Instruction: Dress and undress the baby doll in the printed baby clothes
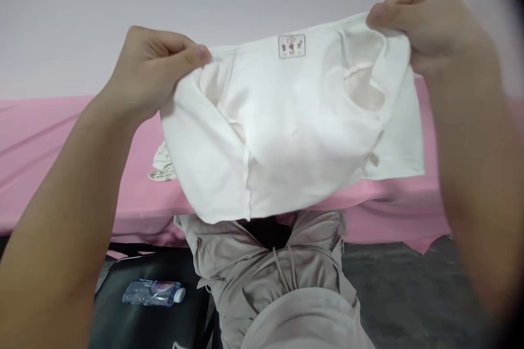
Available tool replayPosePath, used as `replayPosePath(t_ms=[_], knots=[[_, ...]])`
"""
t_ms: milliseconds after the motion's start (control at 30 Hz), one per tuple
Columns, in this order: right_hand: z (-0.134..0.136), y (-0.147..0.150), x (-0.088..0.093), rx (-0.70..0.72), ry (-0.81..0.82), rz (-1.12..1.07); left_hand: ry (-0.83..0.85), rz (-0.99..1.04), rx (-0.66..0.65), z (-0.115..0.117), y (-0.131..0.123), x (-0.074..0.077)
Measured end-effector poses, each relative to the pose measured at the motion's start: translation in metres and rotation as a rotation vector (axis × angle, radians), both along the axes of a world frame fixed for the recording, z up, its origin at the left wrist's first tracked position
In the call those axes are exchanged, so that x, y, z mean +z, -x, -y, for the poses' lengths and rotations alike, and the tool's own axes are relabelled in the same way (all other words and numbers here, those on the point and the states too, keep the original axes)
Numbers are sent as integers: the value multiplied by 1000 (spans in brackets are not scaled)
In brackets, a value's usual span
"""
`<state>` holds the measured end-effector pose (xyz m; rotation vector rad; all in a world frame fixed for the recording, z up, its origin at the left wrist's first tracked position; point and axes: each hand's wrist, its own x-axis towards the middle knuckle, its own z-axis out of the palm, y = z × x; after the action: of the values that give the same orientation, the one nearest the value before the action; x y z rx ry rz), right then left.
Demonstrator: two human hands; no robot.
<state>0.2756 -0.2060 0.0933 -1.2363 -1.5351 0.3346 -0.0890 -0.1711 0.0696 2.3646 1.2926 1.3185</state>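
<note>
A small white shirt [292, 120] is stretched out above the table's front edge, tilted up toward the right. Near its top edge is a printed square label with small figures. My left hand [158, 65] pinches the upper left corner between thumb and fingers. Higher up, my right hand [429, 22] grips the upper right corner. Inside the right part of the shirt, a rounded opening shows folds of fabric. Behind its left side, a small pale patterned piece of cloth [162, 164] lies on the table, partly hidden.
A pink cloth [57, 158] covers the near part of the table and hangs over its edge. Beyond it lies a pale surface [61, 22]. At lower left, a plastic bottle [151, 293] lies on a black seat [118, 327]. My lap in grey trousers [229, 262] is below the table edge.
</note>
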Motion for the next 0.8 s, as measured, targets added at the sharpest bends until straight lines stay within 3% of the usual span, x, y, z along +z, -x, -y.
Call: replayPosePath(t_ms=[67,133,233,367,467,567,667,800], knots=[[-40,-3,-30,27,140,4,98,10,27,-25,-10,-24],[-90,-2,-69,5,400,52,238,-109,-14,-58,-24,-58],[-162,2,-125,-25,604,101,279,-222,-106,-111,-44,-108],[-221,9,-166,-135,775,220,281,-349,-174,-160,-64,-153],[-241,13,-181,-150,797,291,180,-702,-175,-178,-72,-168],[-256,13,-193,-106,802,321,71,-984,-116,-190,-78,-169],[-271,8,-201,-98,800,381,45,-1083,-128,-204,-84,-167],[-288,1,-205,-46,784,561,74,-1058,-100,-223,-93,-168]])
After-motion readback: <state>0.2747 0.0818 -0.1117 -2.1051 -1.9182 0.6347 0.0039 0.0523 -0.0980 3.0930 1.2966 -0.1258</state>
